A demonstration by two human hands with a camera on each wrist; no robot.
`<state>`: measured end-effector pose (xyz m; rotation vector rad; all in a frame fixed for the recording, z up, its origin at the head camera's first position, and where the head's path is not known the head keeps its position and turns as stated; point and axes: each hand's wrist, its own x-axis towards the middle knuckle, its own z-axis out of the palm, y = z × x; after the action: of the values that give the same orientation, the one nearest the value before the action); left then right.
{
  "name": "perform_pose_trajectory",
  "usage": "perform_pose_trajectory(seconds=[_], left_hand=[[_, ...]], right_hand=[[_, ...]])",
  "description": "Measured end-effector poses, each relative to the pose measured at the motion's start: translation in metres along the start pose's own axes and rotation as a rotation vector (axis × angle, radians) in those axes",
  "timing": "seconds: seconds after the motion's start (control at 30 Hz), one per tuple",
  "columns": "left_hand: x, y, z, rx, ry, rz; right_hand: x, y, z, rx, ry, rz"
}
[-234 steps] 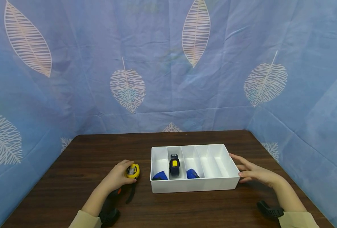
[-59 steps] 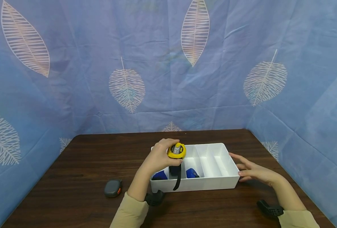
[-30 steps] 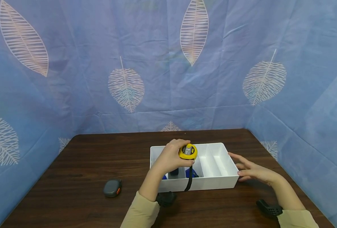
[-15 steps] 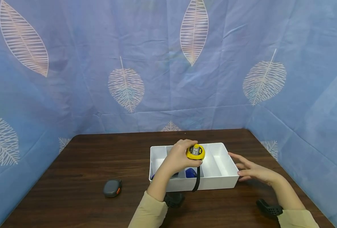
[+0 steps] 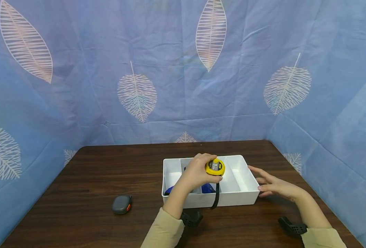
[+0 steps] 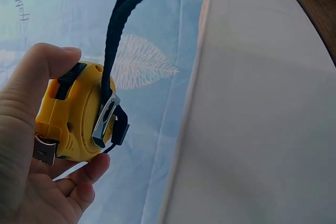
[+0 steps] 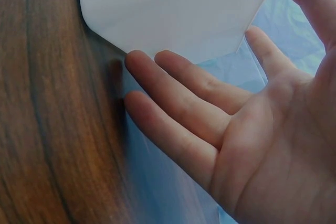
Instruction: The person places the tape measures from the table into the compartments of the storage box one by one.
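Note:
My left hand [image 5: 196, 174] grips a yellow tape measure [image 5: 215, 167] between thumb and fingers, above the middle of the white divided box [image 5: 238, 200]. A black wrist strap dangles from it over the box's front wall. In the left wrist view, the tape measure [image 6: 79, 114] shows its metal clip and tape end. My right hand [image 5: 279, 187] rests its fingertips on the box's right end, fingers spread in the right wrist view. Inside the box lie a blue object [image 5: 207, 188] and another blue object [image 5: 168, 190] at the left, both partly hidden. My left hand mostly covers a dark tape measure.
A dark grey tape measure [image 5: 122, 204] with an orange button lies on the brown wooden table [image 5: 86, 186], left of the box. Thin upright dividers split the box into compartments. Blue leaf-patterned cloth [image 5: 170, 103] hangs behind and along the sides.
My left hand has lifted the yellow tape measure from the table at left and carried it right, over the box; in the last half second it has lowered slightly. My right hand stays put.

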<state>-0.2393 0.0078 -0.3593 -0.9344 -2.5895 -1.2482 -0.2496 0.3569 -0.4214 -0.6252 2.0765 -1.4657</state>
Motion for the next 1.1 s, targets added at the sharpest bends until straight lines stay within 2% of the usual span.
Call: perform_pose_trajectory(seconds=[0.13,0.63,1.1], left_hand=[[0.0,0.002,0.003,0.007,-0.015,-0.012],[0.003,0.002,0.019,0.136,-0.03,0.02],[0.004,0.002,0.028,0.2,-0.057,0.036]], right_hand=[[0.0,0.0,0.001,0.0,0.006,0.002],[0.0,0.001,0.0,0.007,0.007,0.004],[-0.001,-0.001,0.0,0.013,0.004,0.004]])
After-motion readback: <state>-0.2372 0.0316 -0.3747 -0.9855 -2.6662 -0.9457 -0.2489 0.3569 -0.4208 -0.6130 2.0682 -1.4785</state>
